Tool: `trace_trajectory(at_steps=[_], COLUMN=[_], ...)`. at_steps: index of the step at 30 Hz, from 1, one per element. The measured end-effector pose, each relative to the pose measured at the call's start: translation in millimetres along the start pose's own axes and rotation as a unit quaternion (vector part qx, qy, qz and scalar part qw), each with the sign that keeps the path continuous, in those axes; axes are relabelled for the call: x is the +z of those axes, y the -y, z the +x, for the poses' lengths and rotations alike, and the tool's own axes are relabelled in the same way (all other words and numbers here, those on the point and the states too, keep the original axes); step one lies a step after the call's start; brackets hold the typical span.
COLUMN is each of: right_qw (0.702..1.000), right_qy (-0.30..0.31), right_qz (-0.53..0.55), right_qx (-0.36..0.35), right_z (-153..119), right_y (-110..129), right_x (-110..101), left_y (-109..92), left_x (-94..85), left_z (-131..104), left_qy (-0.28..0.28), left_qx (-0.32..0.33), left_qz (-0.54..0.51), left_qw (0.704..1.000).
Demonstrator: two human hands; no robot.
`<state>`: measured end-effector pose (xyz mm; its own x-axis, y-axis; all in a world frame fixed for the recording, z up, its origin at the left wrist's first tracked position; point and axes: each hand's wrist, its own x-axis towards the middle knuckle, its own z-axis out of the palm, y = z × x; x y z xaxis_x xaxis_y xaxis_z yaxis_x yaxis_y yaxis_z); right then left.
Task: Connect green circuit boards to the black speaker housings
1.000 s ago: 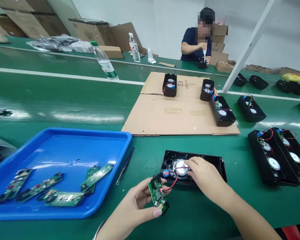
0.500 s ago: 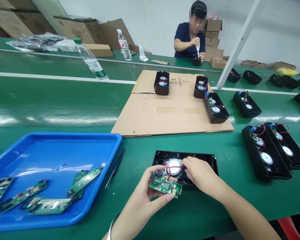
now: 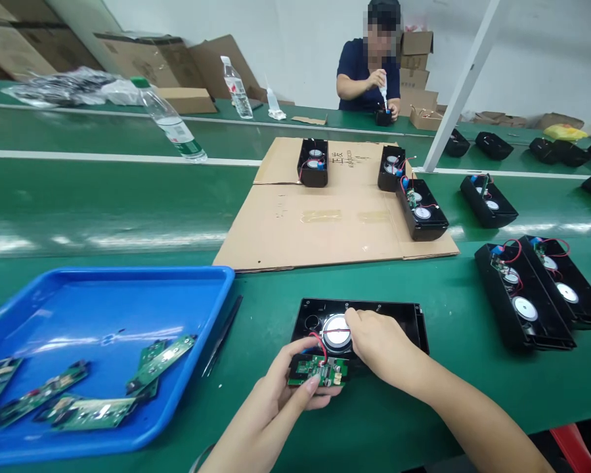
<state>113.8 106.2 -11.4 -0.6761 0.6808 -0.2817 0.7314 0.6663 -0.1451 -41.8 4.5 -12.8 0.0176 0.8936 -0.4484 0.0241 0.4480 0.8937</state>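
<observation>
My left hand [image 3: 290,384] is closed on a green circuit board [image 3: 320,372], the thumb across its face. A red wire [image 3: 320,341] loops up from the board. Over a black speaker housing [image 3: 394,315], my right hand [image 3: 381,341] pinches a thin dark red wire [image 3: 335,330] that stretches leftward across a round silver speaker driver [image 3: 337,338]. The fingertips of that hand hide the wire's end. The housing lies open side up on the green table, its near edge partly covered by both hands.
On the left, a blue tray [image 3: 142,270] holds several circuit boards [image 3: 93,412], with black tweezers [image 3: 222,335] beside it. Black speaker housings [image 3: 517,302] stand to the right and on a cardboard sheet [image 3: 295,243]. Across the bench, a person [image 3: 362,72] works with a white bottle.
My left hand has tilted the circuit board flatter and shifted its thumb onto the board. My right hand has moved slightly left, still pinching the wire over the driver.
</observation>
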Motion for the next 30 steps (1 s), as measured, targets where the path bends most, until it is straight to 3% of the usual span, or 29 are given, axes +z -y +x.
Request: trace_trajectory(at_steps=[7, 13, 23, 25, 28, 30], right_qw=[0.988, 0.995, 0.985, 0.964, 0.898, 0.867], right_qy=[-0.034, -0.052, -0.067, -0.076, -0.096, -0.109], right_qz=[0.148, 0.087, 0.154, 0.251, 0.430, 0.486], right_qx=[0.040, 0.016, 0.042, 0.033, -0.005, -0.020], right_z=[-3, 2, 1, -1, -9, -17], right_y=[-8, -2, 1, -5, -20, -29], right_x=[3, 10, 4, 1, -2, -1], left_y=[-8, -1, 3, 2, -1, -4], left_x=[-0.4, 0.9, -5.8, -3.7, 2.7, 8.6], left_z=[0, 4, 4, 4, 3, 5], left_qy=[0.016, 0.031, 0.012, 0.007, -0.007, -0.026], left_qx=[-0.026, -0.007, -0.015, -0.012, 0.002, 0.018], left_qz=[0.036, 0.053, 0.048, 0.043, 0.039, 0.055], left_qw=[0.999, 0.998, 0.999, 0.999, 0.999, 0.998])
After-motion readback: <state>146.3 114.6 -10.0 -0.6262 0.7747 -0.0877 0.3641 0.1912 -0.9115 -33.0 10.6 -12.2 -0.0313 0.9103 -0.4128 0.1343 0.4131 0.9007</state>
